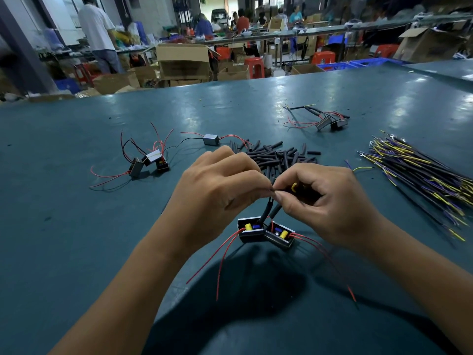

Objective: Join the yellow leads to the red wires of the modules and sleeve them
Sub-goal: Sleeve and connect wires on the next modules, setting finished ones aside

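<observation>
Two small open-topped modules (266, 233) hang just below the person's hands, touching each other at one corner, their open sides turned up toward the camera so that a yellow part and a blue part show inside each. From each module a black sleeve (266, 210) rises steeply to the fingertips; the two sleeves lean toward one another and meet at the top, so their long axes run nearly upright. Thin red wires (225, 254) trail down and outward from the outer ends of both modules toward the near edge of the table (76, 226). The left hand (217, 185) has its fingers curled, thumb and forefinger pinching the top of the sleeves. The right hand (325, 198) is curled as well, pinching at the same spot, with a short bend of yellow lead (293, 187) showing inside its fingers. Just behind the hands lies a loose heap of black sleeve pieces (279, 156). To the right a bundle of yellow and purple leads (419, 175) lies slantwise. To the left sit more modules with red and black wires (151, 160), one single module (211, 139) behind them, and a finished pair (330, 121) farther back on the right.
</observation>
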`<action>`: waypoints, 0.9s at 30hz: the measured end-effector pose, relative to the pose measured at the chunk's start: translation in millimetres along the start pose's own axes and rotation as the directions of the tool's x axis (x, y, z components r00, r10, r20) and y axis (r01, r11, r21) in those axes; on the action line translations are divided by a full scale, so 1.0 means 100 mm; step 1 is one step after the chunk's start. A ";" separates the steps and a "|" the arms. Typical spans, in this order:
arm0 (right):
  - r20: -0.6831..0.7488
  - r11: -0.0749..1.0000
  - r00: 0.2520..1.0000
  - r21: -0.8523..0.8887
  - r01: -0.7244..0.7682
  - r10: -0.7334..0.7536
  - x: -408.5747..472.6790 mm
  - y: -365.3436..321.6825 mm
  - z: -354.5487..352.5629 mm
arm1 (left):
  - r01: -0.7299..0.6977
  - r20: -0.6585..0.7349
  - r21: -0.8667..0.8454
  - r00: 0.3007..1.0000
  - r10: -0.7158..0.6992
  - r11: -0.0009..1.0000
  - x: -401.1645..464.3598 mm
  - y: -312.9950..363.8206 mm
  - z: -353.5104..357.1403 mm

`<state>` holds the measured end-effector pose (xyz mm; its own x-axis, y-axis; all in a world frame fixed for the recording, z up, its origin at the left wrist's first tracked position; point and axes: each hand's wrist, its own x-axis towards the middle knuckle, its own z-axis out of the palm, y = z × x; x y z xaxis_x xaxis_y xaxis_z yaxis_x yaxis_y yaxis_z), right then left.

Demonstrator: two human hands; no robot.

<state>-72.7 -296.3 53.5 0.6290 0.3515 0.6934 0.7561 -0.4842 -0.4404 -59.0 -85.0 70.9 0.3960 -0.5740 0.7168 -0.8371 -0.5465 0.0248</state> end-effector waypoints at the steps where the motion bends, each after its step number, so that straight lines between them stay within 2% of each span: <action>1: 0.002 1.000 1.000 0.005 -0.001 0.001 0.00 0.00 0.00 | 0.006 0.007 -0.004 1.000 -0.006 1.000 0.00 0.01 0.00; 5: 0.000 1.000 1.000 0.014 -0.014 0.014 -0.01 0.02 0.02 | 0.076 0.044 -0.067 0.996 -0.073 0.995 0.01 0.08 0.03; 8: -0.025 1.000 0.999 0.019 -0.023 0.024 -0.01 0.03 0.04 | 0.220 0.078 -0.222 0.975 -0.207 0.950 0.01 0.14 0.03; 10: -0.041 1.000 0.999 0.018 -0.025 0.025 -0.02 0.03 0.04 | 0.369 0.143 -0.346 0.930 -0.340 0.863 0.02 0.18 0.04; 13: -0.036 1.000 0.999 0.002 -0.013 0.013 -0.02 0.02 0.05 | 0.553 0.272 -0.445 0.833 -0.482 0.704 0.03 0.20 0.04; 15: -0.026 0.999 0.999 -0.034 0.019 -0.020 -0.02 0.01 0.05 | 0.668 0.353 -0.498 0.739 -0.574 0.553 0.04 0.19 0.02; 16: -0.020 0.998 0.999 -0.056 0.037 -0.038 -0.02 0.00 0.05 | 0.724 0.407 -0.531 0.673 -0.617 0.440 0.04 0.19 0.01; 19: -0.004 0.991 0.996 -0.106 0.084 -0.085 -0.02 -0.02 0.07 | 0.805 0.646 -0.593 0.453 -0.614 -0.030 0.05 0.21 0.04; 20: -0.003 0.990 0.996 -0.108 0.088 -0.089 -0.02 -0.02 0.07 | 0.794 0.685 -0.595 0.421 -0.595 -0.124 0.05 0.23 0.05; 21: -0.010 0.991 0.996 -0.100 0.084 -0.085 -0.02 -0.01 0.07 | 0.782 0.674 -0.612 0.434 -0.597 -0.121 0.05 0.23 0.06; 22: -0.023 0.994 0.997 -0.081 0.070 -0.072 -0.01 0.00 0.07 | 0.774 0.613 -0.633 0.493 -0.618 -0.011 0.05 0.22 0.06; 23: -0.035 0.997 0.998 -0.058 0.050 -0.052 0.00 0.01 0.05 | 0.750 0.517 -0.640 0.582 -0.628 0.168 0.04 0.20 0.04; 25: -0.041 0.999 0.999 -0.028 0.018 -0.019 0.01 0.02 0.02 | 0.613 0.321 -0.571 0.779 -0.539 0.547 0.03 0.15 -0.04; 27: -0.026 1.000 1.000 -0.016 0.010 -0.010 0.00 0.03 0.01 | 0.426 0.203 -0.417 0.905 -0.375 0.803 0.02 0.08 -0.09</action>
<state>-70.3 -296.9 51.9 0.6163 0.3351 0.7127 0.7591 -0.4936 -0.4244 -68.5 -85.1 78.9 0.7485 -0.4383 0.4977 -0.6608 -0.4290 0.6159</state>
